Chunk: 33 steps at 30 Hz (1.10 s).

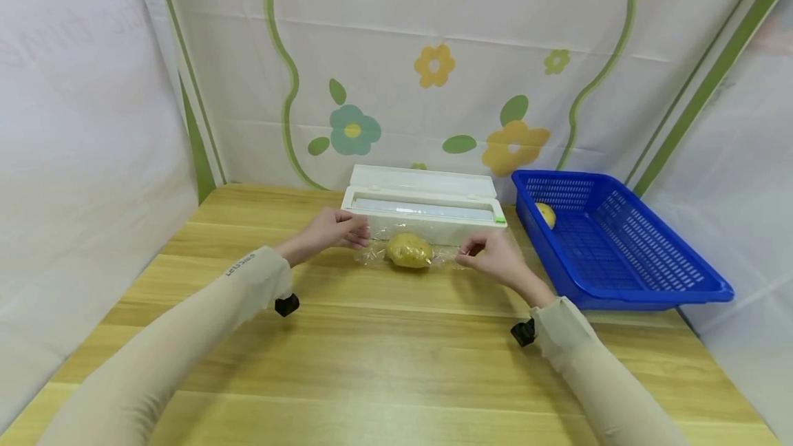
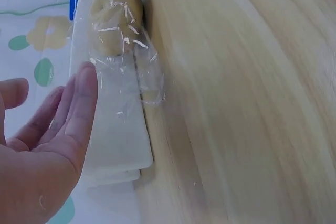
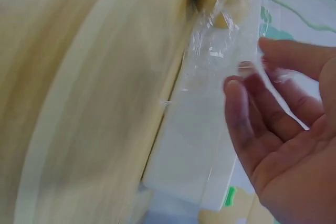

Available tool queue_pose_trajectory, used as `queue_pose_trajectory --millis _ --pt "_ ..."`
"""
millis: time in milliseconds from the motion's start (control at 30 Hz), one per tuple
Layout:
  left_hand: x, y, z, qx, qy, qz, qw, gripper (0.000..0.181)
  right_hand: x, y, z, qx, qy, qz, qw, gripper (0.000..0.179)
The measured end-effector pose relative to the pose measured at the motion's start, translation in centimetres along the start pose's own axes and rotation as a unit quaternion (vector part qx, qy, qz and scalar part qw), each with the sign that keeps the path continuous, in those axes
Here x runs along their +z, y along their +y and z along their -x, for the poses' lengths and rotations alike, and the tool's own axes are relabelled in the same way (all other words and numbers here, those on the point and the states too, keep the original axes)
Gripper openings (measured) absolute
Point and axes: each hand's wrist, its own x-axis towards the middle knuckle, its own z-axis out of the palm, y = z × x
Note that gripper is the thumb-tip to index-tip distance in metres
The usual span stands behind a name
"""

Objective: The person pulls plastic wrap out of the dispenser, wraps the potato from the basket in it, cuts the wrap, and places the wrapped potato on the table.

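A yellow potato (image 1: 409,250), loosely covered in clear plastic wrap (image 1: 378,250), sits against the front of a white wrap dispenser (image 1: 427,230). Left of the potato is my left hand (image 1: 331,231), its fingers nearly straight and the thumb apart. In the left wrist view its fingertips are beside the loose edge of the film, with nothing visible between them. On the other side, my right hand (image 1: 495,258) has curled fingers. A glinting bit of film (image 3: 247,67) shows between its thumb and fingertips in the right wrist view.
The dispenser's lid (image 1: 427,179) stands raised at the back, with a green piece (image 1: 500,219) at the right end. A blue plastic basket (image 1: 650,294) on the right holds another potato (image 1: 546,215). Printed fabric (image 1: 384,40) hangs behind the wooden table (image 1: 372,370).
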Motion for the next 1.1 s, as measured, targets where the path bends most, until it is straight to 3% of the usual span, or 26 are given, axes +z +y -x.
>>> queue_pose_trajectory --millis 267,500,733,800,833,900,933,967,1033,1100 --pt "0.2 -0.1 0.4 0.001 0.006 -0.022 0.9997 0.041 0.4 0.1 -0.2 0.006 -0.063 0.017 0.9979 0.01" --pt "0.4 -0.9 0.4 0.041 0.009 -0.105 0.9936 0.035 0.4 0.6 0.0 0.0 -0.076 0.036 0.9965 0.009" --pt "0.0 -1.3 0.9 0.024 0.025 -0.028 0.999 0.019 0.0 0.8 0.5 -0.023 -0.077 0.069 0.9944 0.009" --pt "-0.3 -1.4 0.8 0.032 0.019 -0.037 0.9986 0.016 0.0 1.0 0.5 -0.028 -0.084 0.071 0.9936 0.008" --pt "-0.5 -1.5 0.7 0.044 0.013 -0.067 0.9967 0.015 -0.1 1.0 0.5 -0.031 -0.087 0.072 0.9931 0.008" --pt "-0.7 -1.8 0.5 0.075 -0.005 -0.136 0.9878 0.012 -0.1 1.1 0.5 -0.042 -0.099 0.076 0.9912 0.007" --pt "-0.8 -1.9 0.3 0.098 -0.015 -0.174 0.9798 0.011 -0.1 1.1 0.5 -0.051 -0.107 0.079 0.9899 0.007" --pt "-0.8 -2.1 0.2 0.117 -0.023 -0.214 0.9696 0.009 -0.1 1.2 0.5 -0.06 -0.115 0.083 0.988 0.007" --pt "-0.9 -2.3 0.0 0.163 -0.039 -0.295 0.9409 0.005 -0.1 1.2 0.5 -0.078 -0.13 0.093 0.9841 0.007" --pt "-1.0 -2.4 0.0 0.197 -0.057 -0.347 0.9153 0.004 0.0 1.3 0.4 -0.09 -0.142 0.099 0.9808 0.008"
